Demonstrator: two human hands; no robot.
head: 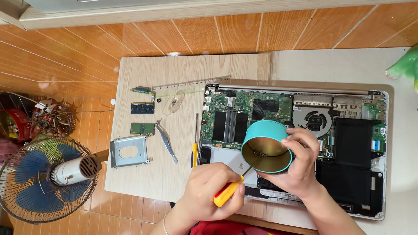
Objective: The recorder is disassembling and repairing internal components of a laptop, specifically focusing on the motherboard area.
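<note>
Right hand (297,159) wrapped around a teal round tin (267,146) tipped open-side up over the opened laptop (348,152), left hand (214,186) just below gripping a yellow-and-red screwdriver (229,190), tip reaching inside the tin, all on the tabletop (169,177)

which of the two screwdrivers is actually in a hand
The one with the yellow-and-red handle, gripped by the left hand, tip inside the teal tin. The other screwdriver lies untouched on the board.
</note>
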